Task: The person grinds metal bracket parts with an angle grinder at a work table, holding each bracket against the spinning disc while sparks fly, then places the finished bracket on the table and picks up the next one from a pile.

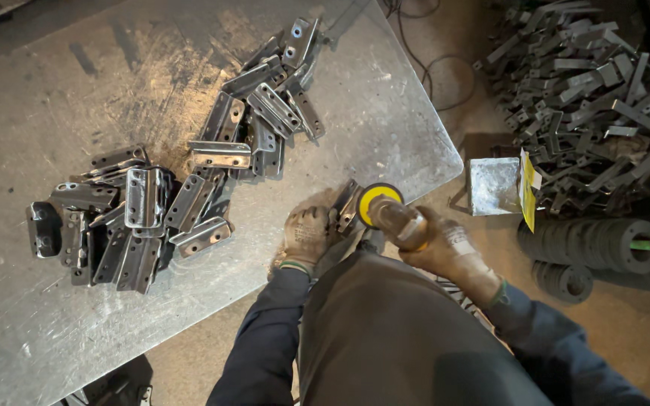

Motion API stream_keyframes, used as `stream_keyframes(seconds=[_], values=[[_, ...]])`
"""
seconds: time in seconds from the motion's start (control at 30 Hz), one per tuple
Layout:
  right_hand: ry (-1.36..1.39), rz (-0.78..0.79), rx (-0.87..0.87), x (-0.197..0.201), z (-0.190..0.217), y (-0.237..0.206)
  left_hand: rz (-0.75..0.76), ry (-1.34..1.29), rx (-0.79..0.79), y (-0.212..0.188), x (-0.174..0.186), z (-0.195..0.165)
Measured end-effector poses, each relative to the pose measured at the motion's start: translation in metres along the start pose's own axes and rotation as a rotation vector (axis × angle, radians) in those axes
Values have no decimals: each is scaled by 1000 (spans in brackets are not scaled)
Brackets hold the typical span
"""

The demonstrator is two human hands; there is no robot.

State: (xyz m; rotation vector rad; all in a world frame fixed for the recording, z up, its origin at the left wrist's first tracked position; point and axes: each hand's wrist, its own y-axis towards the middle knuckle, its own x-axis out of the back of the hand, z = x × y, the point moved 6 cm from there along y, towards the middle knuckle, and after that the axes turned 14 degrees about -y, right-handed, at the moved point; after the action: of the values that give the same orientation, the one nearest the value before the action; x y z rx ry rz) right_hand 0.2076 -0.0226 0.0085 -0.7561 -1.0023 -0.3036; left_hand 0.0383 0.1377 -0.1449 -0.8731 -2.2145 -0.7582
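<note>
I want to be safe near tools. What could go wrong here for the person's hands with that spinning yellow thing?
1. The left hand holds a small metal bracket right beside the yellow disc of the grinder; a slip might bring the fingers against the disc.
2. The bracket sits at the table's edge, so it might jerk loose and drop.
3. The right hand alone steadies the grinder, so it could kick sideways.

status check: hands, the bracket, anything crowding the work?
Left hand pins a metal bracket at the table edge. Right hand grips a grinder with a yellow disc against it. Bracket pile sits apart, left.
</note>
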Motion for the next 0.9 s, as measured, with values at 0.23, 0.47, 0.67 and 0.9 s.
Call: stream_keyframes(seconds=[0.23, 0.47, 0.67, 0.9], values=[[-171, 103, -9, 4, 36, -9, 58, -21, 33, 0, 0, -1], [-215, 114, -59, -5, 36, -1, 93, -26, 36, -3, -1, 1], [-266, 56, 4, -13, 39, -2, 193, 12, -20, -7, -11, 7], [-101, 17, -53, -2, 38, -5, -95, -51, -237, -10, 22, -15]])
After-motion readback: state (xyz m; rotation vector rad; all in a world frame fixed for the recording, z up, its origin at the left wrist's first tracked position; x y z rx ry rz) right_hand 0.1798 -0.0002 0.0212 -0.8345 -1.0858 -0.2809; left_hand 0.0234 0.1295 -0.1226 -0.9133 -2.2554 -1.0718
